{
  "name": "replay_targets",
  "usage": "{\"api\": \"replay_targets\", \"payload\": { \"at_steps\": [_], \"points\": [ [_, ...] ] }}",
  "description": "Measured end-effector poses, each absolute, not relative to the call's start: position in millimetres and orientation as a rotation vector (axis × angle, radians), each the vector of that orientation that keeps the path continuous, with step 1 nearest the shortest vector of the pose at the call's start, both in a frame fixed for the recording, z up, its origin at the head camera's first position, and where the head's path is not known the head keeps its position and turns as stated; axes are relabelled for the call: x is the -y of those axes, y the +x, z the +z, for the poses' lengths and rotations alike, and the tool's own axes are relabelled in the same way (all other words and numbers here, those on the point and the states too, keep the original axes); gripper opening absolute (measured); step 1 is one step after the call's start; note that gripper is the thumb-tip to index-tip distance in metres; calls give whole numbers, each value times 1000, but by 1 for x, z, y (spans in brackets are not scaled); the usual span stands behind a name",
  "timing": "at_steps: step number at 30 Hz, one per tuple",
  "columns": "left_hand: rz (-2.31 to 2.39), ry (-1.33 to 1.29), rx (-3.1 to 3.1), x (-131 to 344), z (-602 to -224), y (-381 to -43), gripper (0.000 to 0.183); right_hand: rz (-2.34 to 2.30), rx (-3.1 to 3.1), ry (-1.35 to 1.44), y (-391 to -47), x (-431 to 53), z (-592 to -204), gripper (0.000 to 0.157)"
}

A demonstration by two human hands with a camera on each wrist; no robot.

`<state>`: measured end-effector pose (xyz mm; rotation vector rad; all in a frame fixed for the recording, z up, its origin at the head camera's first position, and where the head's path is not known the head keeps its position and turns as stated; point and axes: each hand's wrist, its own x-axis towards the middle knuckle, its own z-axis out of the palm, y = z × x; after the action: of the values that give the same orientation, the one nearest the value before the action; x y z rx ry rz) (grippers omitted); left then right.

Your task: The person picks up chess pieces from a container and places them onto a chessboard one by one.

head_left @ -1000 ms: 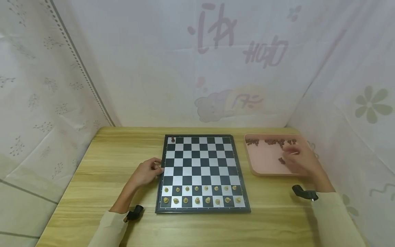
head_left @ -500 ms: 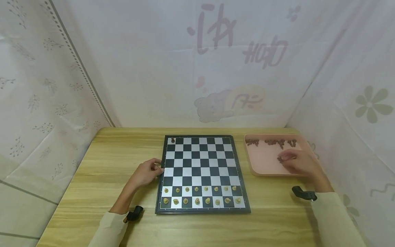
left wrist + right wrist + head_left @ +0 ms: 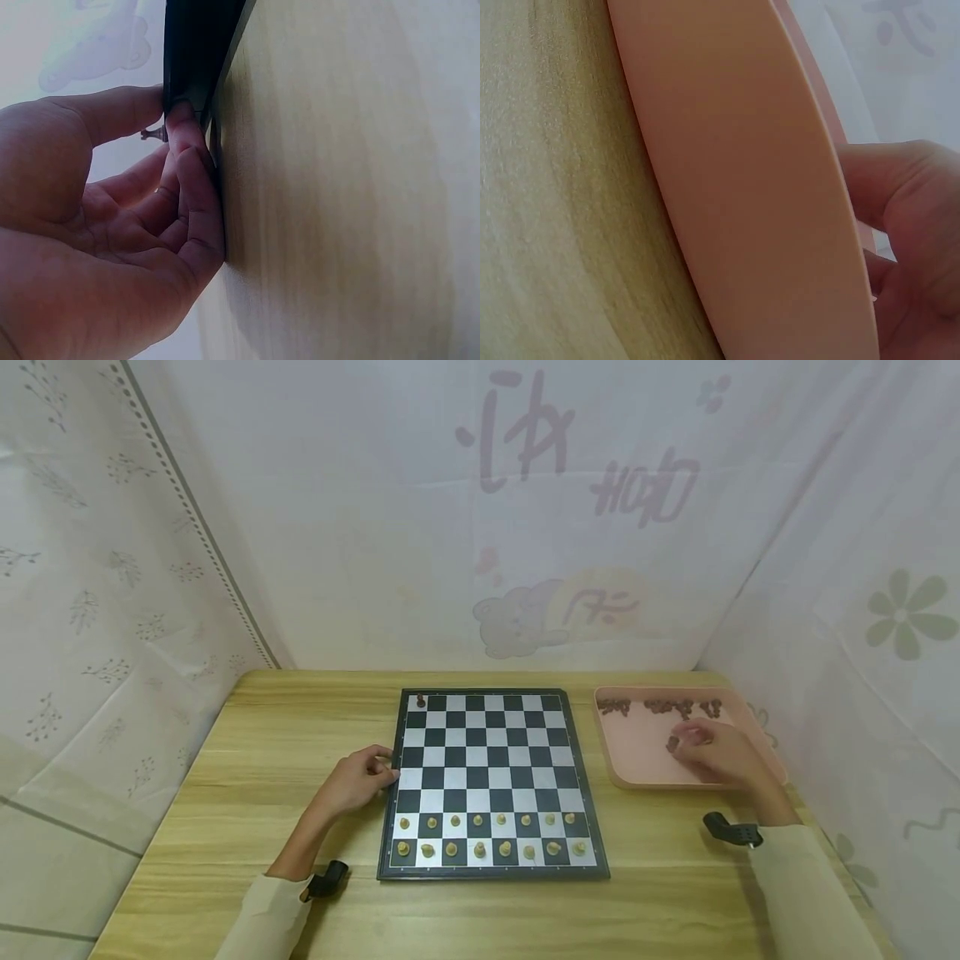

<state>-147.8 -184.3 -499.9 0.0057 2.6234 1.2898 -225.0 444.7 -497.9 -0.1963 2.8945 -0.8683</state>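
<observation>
The chessboard point(image 3: 480, 766) lies on the table with two rows of pale chess pieces point(image 3: 480, 850) along its near side. One dark chess piece point(image 3: 421, 701) stands on the far left corner square. At the board's left edge, my left hand point(image 3: 358, 779) grips the frame, thumb on top and fingers against the dark side point(image 3: 196, 52). Over the pink tray point(image 3: 637, 760), my right hand point(image 3: 720, 752) pinches a small dark chess piece point(image 3: 672, 743) at its fingertips. In the right wrist view the tray wall point(image 3: 742, 172) hides the fingertips and that piece.
More dark chess pieces point(image 3: 663, 706) lie in clusters along the tray's far side. The wooden table point(image 3: 300, 718) meets a hanging printed cloth point(image 3: 360, 568) at the back, with cloth on both sides too.
My right hand has come down to a loose dark chess piece in the tray, taken it at the fingertips and shifted slightly left. My left hand stays at the board's edge.
</observation>
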Motion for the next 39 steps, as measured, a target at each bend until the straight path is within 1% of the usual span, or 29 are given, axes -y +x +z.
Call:
{"api": "replay_targets", "payload": {
  "at_steps": [4, 9, 20, 28, 36, 39],
  "points": [
    [1301, 12, -2620, 185, -500, -148, 40, -899, -2883, -248, -226, -443, -499, 38],
    [1313, 38, -2625, 186, -500, -148, 39, -881, -2889, -291, -228, -439, -500, 29],
    [1308, 36, -2625, 185, -497, -147, 40, -887, -2921, -270, -231, -435, -502, 16],
    [1310, 48, -2621, 185, -499, -148, 40, -931, -2914, -160, -234, -432, -506, 34],
    [1310, 42, -2624, 186, -499, -148, 42, -1017, -2933, -106, -236, -421, -507, 38],
    [1310, 38, -2620, 186, -500, -148, 42, -1040, -2947, -116, -238, -417, -509, 37]
  ]
}}
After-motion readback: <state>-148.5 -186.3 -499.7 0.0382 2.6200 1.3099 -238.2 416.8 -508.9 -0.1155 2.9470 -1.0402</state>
